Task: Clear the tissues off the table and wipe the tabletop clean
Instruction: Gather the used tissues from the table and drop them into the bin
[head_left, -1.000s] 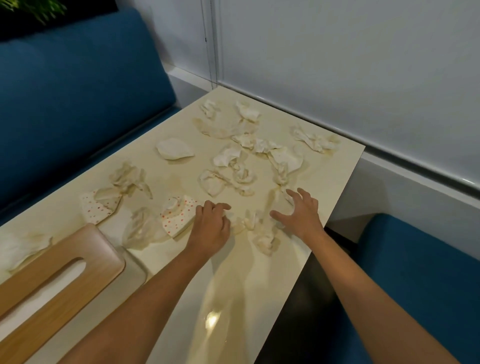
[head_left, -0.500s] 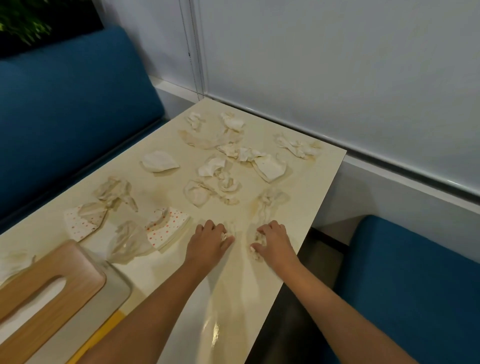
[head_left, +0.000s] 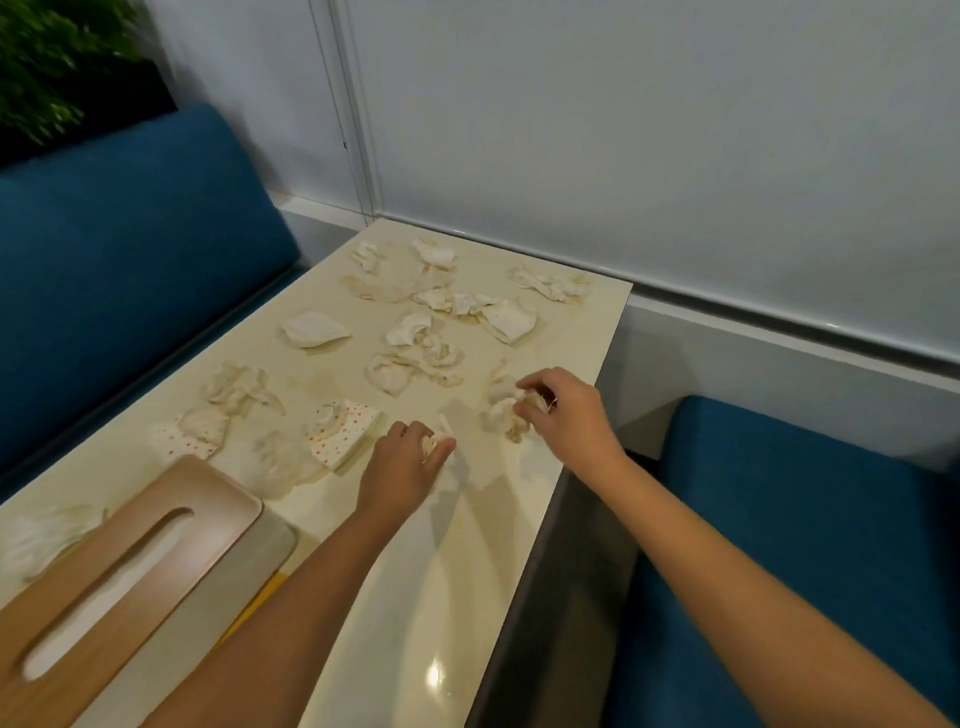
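Table (head_left: 467, 561): cream glossy top, tan smears among the litter. Positions are read from a clock dial laid flat on it, with 6 o'clock toward the person. Left hand (head_left: 408, 460), about 6 o'clock: fingers curled tight round a small crumpled tissue (head_left: 435, 446), hand low on the surface. Right hand (head_left: 574, 415), about 4 o'clock, near the table's right edge: fingertips pinching a larger wad (head_left: 503, 410), whose lower part trails onto the top. Loose tissues, ungathered: central cluster (head_left: 421, 353) at dial centre; folded sheet (head_left: 311, 330) at 10 o'clock; far strip (head_left: 553, 283) at 1 o'clock; corner pieces (head_left: 434, 254) at 12 o'clock; twisted piece (head_left: 239, 387) at 9 o'clock; two red-dotted napkins, one (head_left: 345, 431) just beside the left hand at 7 o'clock, the other (head_left: 182, 434) at 8 o'clock; one more tissue (head_left: 41, 535) at the near-left margin. Tissue box (head_left: 119, 561), wooden slotted lid, at 7 o'clock close to the person. Blue benches flank the table, and no bin is in view. Step in hand, by judgement: collection, early, with both hands loaded once and most of the litter left; wiping not begun. The next move likely calls for balling each handful tighter so the same hands can take in the neighbouring pieces. The dotted napkin is the left hand's nearest, the central cluster the right's.
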